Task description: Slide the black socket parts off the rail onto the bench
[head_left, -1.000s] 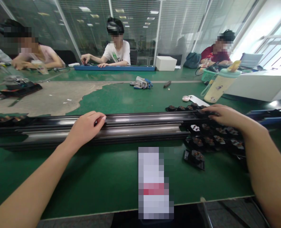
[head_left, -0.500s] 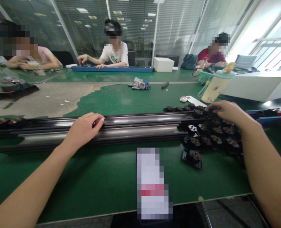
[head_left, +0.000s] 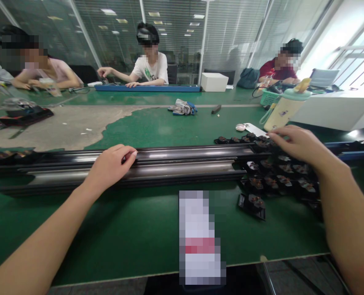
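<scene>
Two long dark metal channels (head_left: 182, 169) lie side by side across the green table. My left hand (head_left: 112, 164) rests on them with curled fingers; whether it grips an edge is hidden. At the right, my right hand (head_left: 288, 139) is over a cluster of small black parts (head_left: 271, 182) with copper-coloured pieces, beside the channels' right end. Its fingers point down and left, and what they touch is too unclear to tell. One black part (head_left: 252, 206) sits apart, nearer the table's front edge.
A phone (head_left: 199, 241) lies at the front edge of the table (head_left: 123, 237). Beyond the channels are gloves (head_left: 183, 107), a yellow bottle (head_left: 285, 110), a green basket (head_left: 267, 97) and a white box (head_left: 214, 82). Three people sit across the table, one at a blue rail (head_left: 148, 88).
My right hand has shifted slightly, and the dark part seen at its fingertips earlier no longer shows there. My left hand stays on the channels. The view has moved a little.
</scene>
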`<state>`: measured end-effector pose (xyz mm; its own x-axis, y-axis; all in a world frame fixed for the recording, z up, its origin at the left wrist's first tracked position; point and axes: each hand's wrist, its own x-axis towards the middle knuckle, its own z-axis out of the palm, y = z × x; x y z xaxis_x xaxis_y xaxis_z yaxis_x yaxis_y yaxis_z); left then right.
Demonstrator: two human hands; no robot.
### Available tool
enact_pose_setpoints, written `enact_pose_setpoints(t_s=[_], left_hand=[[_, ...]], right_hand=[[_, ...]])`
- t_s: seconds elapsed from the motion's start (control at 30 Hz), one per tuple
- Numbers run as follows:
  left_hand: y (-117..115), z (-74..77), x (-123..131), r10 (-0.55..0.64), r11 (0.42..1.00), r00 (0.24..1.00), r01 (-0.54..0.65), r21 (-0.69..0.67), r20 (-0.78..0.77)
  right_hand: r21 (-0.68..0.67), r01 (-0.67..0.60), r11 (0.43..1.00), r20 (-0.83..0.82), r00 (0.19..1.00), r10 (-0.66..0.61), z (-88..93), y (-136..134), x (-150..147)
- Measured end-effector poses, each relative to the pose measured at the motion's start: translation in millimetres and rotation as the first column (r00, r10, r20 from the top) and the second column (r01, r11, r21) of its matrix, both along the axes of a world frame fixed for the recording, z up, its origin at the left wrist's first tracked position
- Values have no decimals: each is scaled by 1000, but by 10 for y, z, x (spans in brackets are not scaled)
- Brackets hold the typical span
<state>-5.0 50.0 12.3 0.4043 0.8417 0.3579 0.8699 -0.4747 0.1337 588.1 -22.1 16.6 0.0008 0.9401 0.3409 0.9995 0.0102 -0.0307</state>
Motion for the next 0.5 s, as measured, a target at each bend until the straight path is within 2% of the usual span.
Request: enact_pose_setpoints(t_s=[0.13, 0.2, 0.33, 0.5], left_hand=[[6, -11, -5, -3, 1000, 1000, 3, 5, -1], [8, -12, -9, -6, 1000, 1000, 6, 5, -4], [11, -11, -18, -2, 1000, 1000, 2, 4, -11], [17, -18, -27, -9, 1000, 1000, 9, 14, -4]], right_hand=[[-108, -32, 994, -36, 999, 28, -18, -1, -289], [-140, 18, 990, -9, 1000, -20, -81, 34, -336], [-208, 185, 960, 62, 982, -176, -189, 88, -260], [-220, 294, 930, 92, 956, -280, -180, 101, -131]])
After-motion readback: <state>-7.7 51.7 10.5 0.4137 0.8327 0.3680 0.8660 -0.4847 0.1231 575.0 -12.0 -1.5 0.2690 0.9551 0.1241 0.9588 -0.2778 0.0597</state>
